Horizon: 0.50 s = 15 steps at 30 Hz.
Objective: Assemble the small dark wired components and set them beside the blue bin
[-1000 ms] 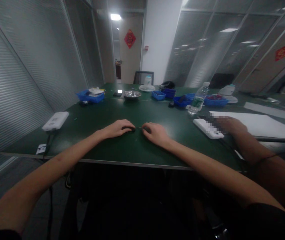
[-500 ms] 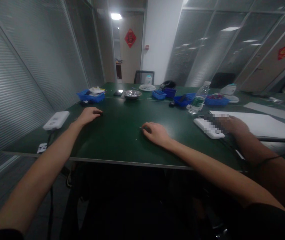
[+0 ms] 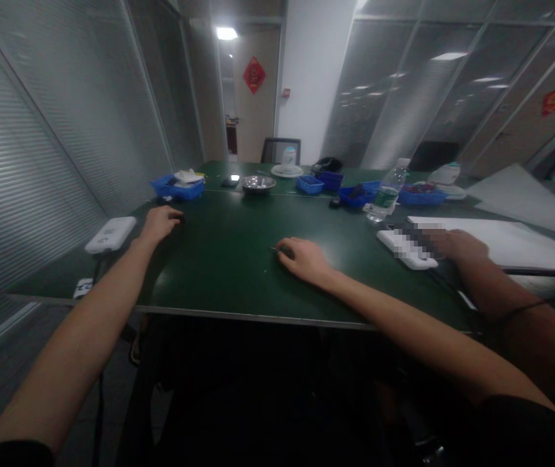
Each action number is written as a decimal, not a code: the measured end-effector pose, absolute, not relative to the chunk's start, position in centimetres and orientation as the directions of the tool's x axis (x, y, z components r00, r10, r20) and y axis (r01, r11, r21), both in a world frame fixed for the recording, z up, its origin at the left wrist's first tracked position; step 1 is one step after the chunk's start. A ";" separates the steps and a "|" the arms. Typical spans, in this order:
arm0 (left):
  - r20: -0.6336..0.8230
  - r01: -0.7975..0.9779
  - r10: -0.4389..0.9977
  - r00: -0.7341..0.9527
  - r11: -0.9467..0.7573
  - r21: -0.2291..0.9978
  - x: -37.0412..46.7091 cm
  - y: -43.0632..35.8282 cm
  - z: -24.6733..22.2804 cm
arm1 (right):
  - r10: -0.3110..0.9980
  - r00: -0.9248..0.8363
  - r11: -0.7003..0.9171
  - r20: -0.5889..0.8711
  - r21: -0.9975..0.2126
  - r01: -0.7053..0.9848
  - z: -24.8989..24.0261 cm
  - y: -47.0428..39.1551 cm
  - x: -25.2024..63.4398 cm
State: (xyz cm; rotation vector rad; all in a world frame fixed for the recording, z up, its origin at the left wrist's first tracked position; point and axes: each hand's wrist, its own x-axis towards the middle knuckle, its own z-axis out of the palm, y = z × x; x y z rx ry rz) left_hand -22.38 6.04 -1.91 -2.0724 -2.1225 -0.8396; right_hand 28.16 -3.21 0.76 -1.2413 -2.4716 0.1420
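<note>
My left hand [image 3: 159,224] is low over the left part of the green table [image 3: 219,259]. Its fingers are curled together, with a dark patch at the tips; whatever they may hold is hidden. My right hand [image 3: 304,259] rests on its side near the middle of the table. Its fingers are closed, and a thin, short tip juts out to the left of them, too small to name. Closest to my left hand are a white box-shaped device [image 3: 111,235] and a blue basket [image 3: 178,188] with white and yellow items.
Another person's hand [image 3: 467,250] is at the right, by a white device [image 3: 411,256] and white sheets [image 3: 515,243]. A water bottle [image 3: 387,198], blue trays [image 3: 310,185], a metal bowl [image 3: 258,185] and a phone [image 3: 231,181] stand farther back.
My left hand has moved a little to the left. My right hand stays in place. At the far right, a white sheet has been raised off the table.
</note>
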 end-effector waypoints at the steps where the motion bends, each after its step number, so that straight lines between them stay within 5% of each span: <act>1: 0.409 0.950 0.909 -0.079 -0.055 0.308 -22.5 6.2 -2.0 | 0.791 -0.543 0.606 0.282 -0.246 0.756 0.8 -3.2 28.2; 15: 0.426 0.980 0.905 -0.016 -0.070 0.185 -21.5 5.7 -2.0 | 0.784 -0.558 0.618 0.272 -0.261 0.742 0.9 -3.0 28.2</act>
